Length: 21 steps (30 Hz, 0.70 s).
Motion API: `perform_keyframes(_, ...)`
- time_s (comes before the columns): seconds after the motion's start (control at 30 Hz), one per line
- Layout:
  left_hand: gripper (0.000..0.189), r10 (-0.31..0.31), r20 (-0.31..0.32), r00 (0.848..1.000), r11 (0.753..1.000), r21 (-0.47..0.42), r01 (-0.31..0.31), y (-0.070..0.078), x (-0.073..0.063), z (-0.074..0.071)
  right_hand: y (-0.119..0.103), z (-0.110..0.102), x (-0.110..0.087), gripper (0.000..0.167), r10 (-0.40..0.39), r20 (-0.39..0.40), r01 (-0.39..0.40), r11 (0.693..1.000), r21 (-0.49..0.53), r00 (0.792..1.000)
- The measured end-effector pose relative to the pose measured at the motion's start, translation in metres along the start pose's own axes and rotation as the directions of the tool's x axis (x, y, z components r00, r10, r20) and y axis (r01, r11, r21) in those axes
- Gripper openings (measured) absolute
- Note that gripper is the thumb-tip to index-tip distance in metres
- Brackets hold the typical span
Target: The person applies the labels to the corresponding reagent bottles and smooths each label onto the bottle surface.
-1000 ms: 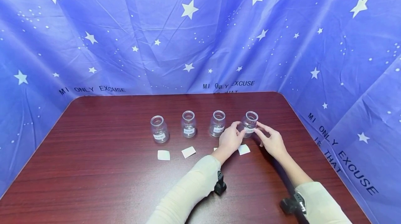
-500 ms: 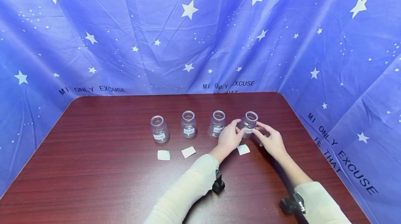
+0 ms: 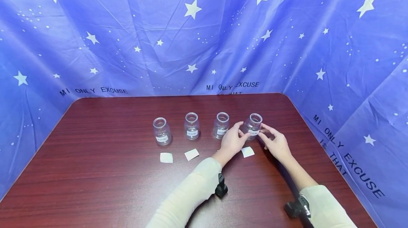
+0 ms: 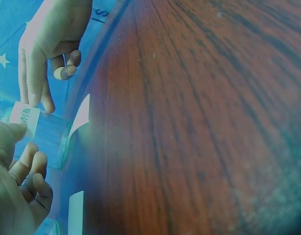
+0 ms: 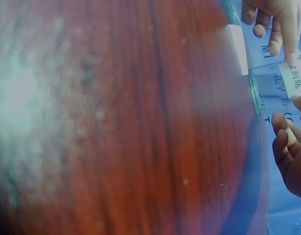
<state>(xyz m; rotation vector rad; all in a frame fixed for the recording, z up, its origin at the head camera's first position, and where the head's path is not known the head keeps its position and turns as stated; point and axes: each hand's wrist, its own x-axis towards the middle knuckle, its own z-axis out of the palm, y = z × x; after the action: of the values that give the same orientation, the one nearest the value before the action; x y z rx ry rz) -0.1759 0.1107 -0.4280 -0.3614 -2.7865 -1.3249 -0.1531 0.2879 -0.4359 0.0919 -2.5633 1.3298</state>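
A clear glass jar (image 3: 255, 123) stands upright at the right end of a row of similar jars. On its front is a white label (image 3: 253, 133) with dark printed characters. My left hand (image 3: 232, 140) holds the jar's left side, its thumb on the label's left end. From the right, my right hand (image 3: 277, 146) grips the same jar, thumb at the label's other end. Up close, the left wrist view shows both thumbs or fingertips at the label (image 4: 26, 120). In the right wrist view the label (image 5: 295, 81) lies against the glass; the jar's back is hidden.
To the left stand three more labelled jars: one at the far end (image 3: 162, 132), another beside it (image 3: 192, 127), a third (image 3: 221, 126) near my left hand. White paper pieces lie in front, at left (image 3: 166, 158), centre (image 3: 191, 154) and right (image 3: 247, 152). Starry cloth (image 3: 191, 44) surrounds the table (image 3: 111, 185).
My left hand and forearm have shifted very slightly left, covering more of the paper piece behind the wrist. Both hands stay on the rightmost jar throughout.
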Motion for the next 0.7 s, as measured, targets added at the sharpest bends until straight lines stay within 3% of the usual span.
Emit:
perform_keyframes(0.17,0.042,-0.017,-0.016,1.0,0.999,0.037,0.017,-0.0021,-0.0008,0.0024,0.0025,0.0035,0.0013,0.047,0.0,0.011,0.0,1.0,-0.01,1.0)
perform_keyframes(0.4,0.036,-0.035,-0.032,0.999,0.997,0.07,0.037,-0.0023,0.0001,0.0063,0.0018,0.0032,0.0006,0.041,0.016,0.007,-0.016,1.0,-0.027,1.0)
perform_keyframes(0.7,0.043,-0.034,-0.023,0.999,0.999,0.033,0.035,-0.0026,-0.0001,0.0043,0.0011,0.0007,0.0004,0.043,0.033,-0.005,-0.033,0.999,0.01,0.999)
